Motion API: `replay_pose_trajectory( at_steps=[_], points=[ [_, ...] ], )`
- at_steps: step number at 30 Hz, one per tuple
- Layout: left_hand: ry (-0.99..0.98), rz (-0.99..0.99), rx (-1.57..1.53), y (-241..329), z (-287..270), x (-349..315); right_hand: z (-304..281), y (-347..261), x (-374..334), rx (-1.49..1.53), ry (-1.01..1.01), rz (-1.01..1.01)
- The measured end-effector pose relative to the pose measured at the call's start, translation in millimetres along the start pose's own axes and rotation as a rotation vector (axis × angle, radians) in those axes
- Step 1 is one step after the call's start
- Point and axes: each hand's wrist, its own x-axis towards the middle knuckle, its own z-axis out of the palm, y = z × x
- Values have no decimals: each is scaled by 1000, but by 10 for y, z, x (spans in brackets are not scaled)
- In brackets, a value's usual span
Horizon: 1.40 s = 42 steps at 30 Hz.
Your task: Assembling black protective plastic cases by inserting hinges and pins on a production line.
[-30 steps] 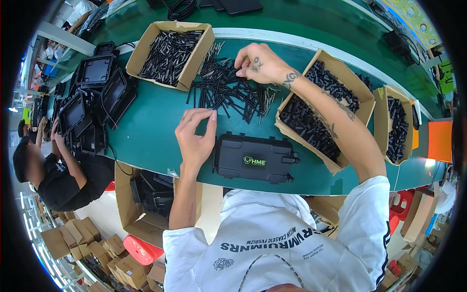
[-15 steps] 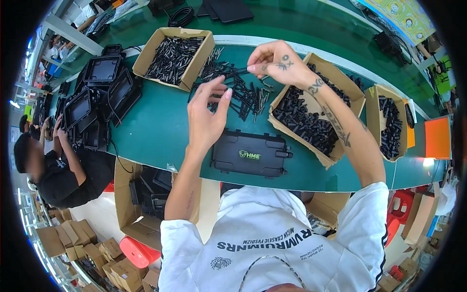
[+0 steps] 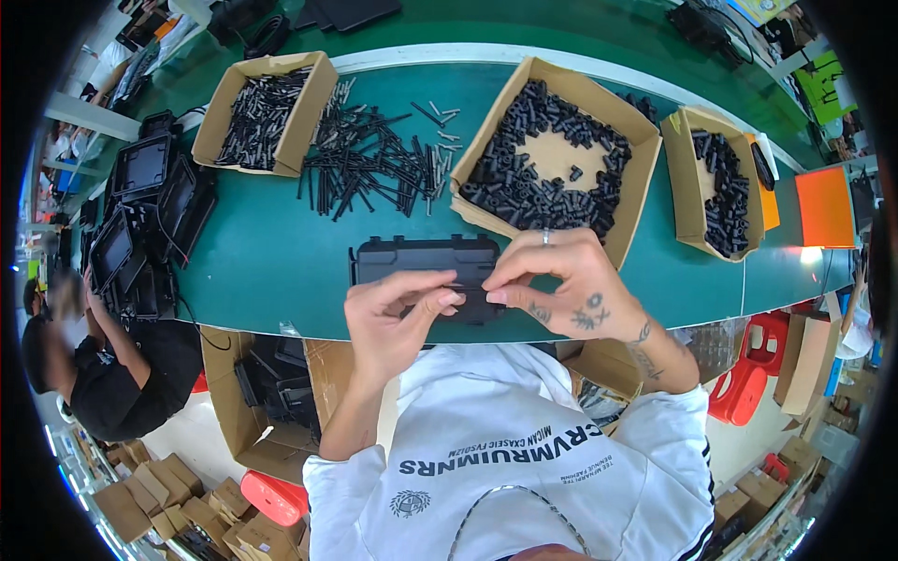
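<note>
Black case point(image 3: 421, 257), long axis nine-to-three o'clock, left hand point(image 3: 391, 316) and right hand point(image 3: 572, 282) over it, fingers pinched, cannot tell around what

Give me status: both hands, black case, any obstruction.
Left hand, right hand: fingertips close together over black case, hold unclear. Case flat on green table. Hands partly hide case.

Your green table point(image 3: 271, 271) carries a black case point(image 3: 426, 256), flat near your edge, and beyond it a loose heap of thin rods point(image 3: 368, 157). One cardboard box point(image 3: 315, 117) stands left of the heap, two more boxes point(image 3: 640, 187) stand to its right, and open black cases point(image 3: 145, 168) pile up on your left.
</note>
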Motion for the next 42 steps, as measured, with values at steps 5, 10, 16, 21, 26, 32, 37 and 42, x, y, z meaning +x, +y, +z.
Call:
replay_pose_trajectory(
  at_steps=[5, 10, 16, 21, 26, 32, 37, 42],
  points=[
    [-43, 94, 152, -92, 62, -135, 77, 54, -199, -21, 77, 21],
    [57, 13, 68, -155, 138, -236, -424, 278, -121, -202, 150, 44],
    [124, -128, -193, -205, 132, -278, -817, 701, 57, -638, 135, 230],
    [193, -133, -263, -261, 47, -329, -804, 749, 58, -754, 42, 263],
    [167, -145, -352, -323, -43, -367, -755, 669, 106, -726, 27, 308],
    [160, -168, -525, -276, -6, -415, -295, 123, -121, -199, 104, 111],
    [149, -28, -532, -236, 299, -430, 456, 49, -237, 204, 69, 67],
    [187, -43, -529, -218, 383, -402, 734, 135, -328, 403, 279, 135]
  ],
)
